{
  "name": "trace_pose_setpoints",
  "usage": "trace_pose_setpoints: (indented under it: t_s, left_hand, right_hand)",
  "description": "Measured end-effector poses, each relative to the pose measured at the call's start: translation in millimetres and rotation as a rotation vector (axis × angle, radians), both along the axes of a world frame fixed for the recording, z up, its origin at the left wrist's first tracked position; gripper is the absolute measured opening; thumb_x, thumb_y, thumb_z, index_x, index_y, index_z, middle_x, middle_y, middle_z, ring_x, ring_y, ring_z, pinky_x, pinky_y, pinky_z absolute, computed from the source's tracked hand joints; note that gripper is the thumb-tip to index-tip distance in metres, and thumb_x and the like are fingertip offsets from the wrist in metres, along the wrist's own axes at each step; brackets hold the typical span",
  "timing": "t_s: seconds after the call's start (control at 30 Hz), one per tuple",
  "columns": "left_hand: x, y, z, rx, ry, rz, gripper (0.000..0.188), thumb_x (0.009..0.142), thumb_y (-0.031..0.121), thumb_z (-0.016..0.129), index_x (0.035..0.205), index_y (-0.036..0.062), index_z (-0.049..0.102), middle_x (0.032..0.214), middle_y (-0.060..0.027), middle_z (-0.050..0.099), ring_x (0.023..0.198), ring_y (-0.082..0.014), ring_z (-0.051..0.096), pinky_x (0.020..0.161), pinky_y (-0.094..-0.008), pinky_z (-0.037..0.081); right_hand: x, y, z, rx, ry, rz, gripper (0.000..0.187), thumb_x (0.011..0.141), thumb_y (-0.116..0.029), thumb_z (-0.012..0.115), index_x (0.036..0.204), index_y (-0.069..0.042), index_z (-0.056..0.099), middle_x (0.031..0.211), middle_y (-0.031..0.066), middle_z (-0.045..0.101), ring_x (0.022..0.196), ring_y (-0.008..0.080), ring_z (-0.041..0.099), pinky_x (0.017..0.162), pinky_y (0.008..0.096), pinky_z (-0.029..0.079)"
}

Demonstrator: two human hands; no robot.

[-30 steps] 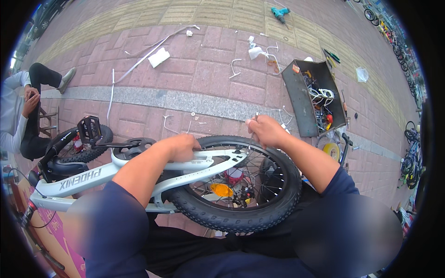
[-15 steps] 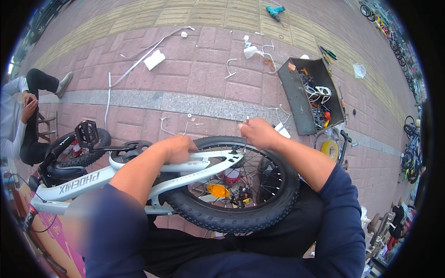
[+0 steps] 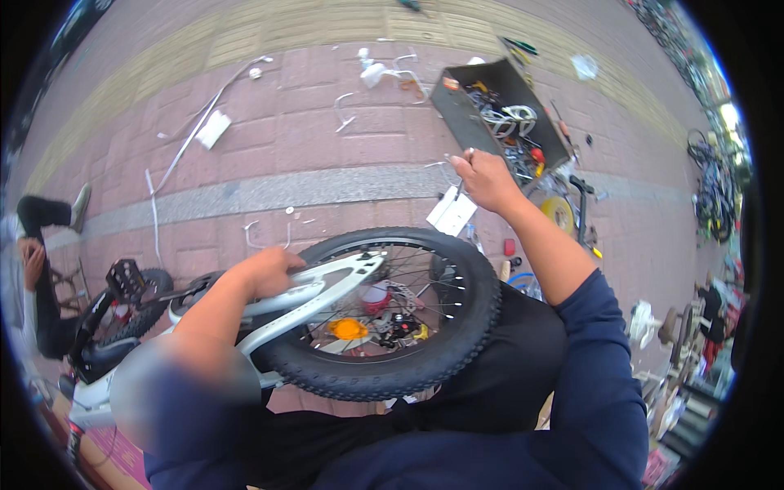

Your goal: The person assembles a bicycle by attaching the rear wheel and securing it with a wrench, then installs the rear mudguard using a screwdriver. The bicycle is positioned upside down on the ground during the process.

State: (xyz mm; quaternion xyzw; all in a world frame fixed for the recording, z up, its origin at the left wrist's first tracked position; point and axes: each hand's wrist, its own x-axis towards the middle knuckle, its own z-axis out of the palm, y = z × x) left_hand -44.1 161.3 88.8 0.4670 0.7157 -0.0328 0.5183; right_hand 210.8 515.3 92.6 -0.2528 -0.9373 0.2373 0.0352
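A white bicycle frame (image 3: pixel 282 328) lies on its side across my lap, its thick black-tyred wheel (image 3: pixel 482 302) toward me. My left hand (image 3: pixel 269 273) is closed around a frame stay, its fingertips partly hidden behind it. Beyond the wheel, near the toolbox, my right hand (image 3: pixel 487 181) is raised and closed on a slim metal tool (image 3: pixel 459 190), whose exact kind is unclear. Below that hand a white flat piece (image 3: pixel 451 214) lies on the paving. An orange reflector (image 3: pixel 348 328) and a red hub (image 3: pixel 376 298) show through the spokes.
An open metal toolbox (image 3: pixel 457 114) full of tools and cables stands at the far right. White packing strips (image 3: pixel 192 131) litter the paving. A seated person (image 3: pixel 37 269) is at the left. Bicycles (image 3: pixel 712 188) line the right edge, and a yellow round item (image 3: pixel 558 214) lies below the toolbox.
My right hand has moved up and away from the frame end by the wheel, toward the toolbox, with the metal tool. My left hand stays on the frame. The view has shifted.
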Motion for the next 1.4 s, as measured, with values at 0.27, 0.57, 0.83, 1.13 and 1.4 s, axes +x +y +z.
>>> trace_pose_setpoints:
  t_s: [0.27,0.57,0.83,1.13,1.4]
  left_hand:
    - [-0.7,-9.6,-15.9,-0.002,-0.009,0.150,0.040,0.086,0.020,0.074,0.123,0.0044,0.070,0.105,-0.0141,0.075,0.094,-0.0228,0.069,0.088,-0.0378,0.053]
    - [7.0,17.0,-4.4,-0.129,0.052,0.034,0.042,0.078,0.019,0.077,0.118,0.0042,0.073,0.096,-0.0118,0.076,0.088,-0.0196,0.068,0.085,-0.0374,0.054]
    - [8.9,25.4,-18.1,-0.058,0.271,-0.271,0.035,0.077,0.033,0.070,0.099,0.0056,0.074,0.094,-0.0263,0.071,0.091,-0.0442,0.069,0.079,-0.0484,0.054]
    - [12.1,31.6,-16.1,-0.072,0.234,-0.181,0.030,0.074,0.019,0.069,0.100,0.0040,0.074,0.092,-0.0251,0.071,0.086,-0.0433,0.069,0.078,-0.0470,0.054]
    - [13.5,26.8,-19.2,-0.017,0.195,-0.158,0.030,0.073,0.019,0.069,0.099,0.0050,0.075,0.093,-0.0250,0.071,0.087,-0.0427,0.070,0.080,-0.0478,0.055]
  right_hand:
    - [274.4,-53.8,-161.0,-0.300,-0.309,-0.704,0.053,0.101,-0.043,0.052,0.085,0.004,0.069,0.079,0.0290,0.067,0.082,0.0479,0.068,0.076,0.0586,0.051]
    - [349.0,-206.0,-232.0,-0.681,-0.577,-0.627,0.049,0.098,-0.039,0.059,0.089,0.006,0.075,0.090,0.0298,0.072,0.088,0.0408,0.074,0.079,0.0509,0.058]
    - [318.0,-177.5,-245.1,-0.474,-0.290,-0.922,0.027,0.087,-0.026,0.069,0.098,-0.001,0.068,0.095,0.0268,0.071,0.095,0.0434,0.069,0.085,0.0528,0.054]
    - [288.8,-145.1,-260.0,-0.461,-0.562,-0.840,0.021,0.089,-0.020,0.065,0.105,-0.006,0.068,0.104,0.0260,0.072,0.100,0.0426,0.071,0.085,0.0535,0.056]
    - [270.3,-82.5,-281.3,0.025,-0.334,-0.745,0.022,0.092,-0.018,0.060,0.109,-0.004,0.063,0.108,0.0217,0.070,0.099,0.0417,0.069,0.085,0.0509,0.056]
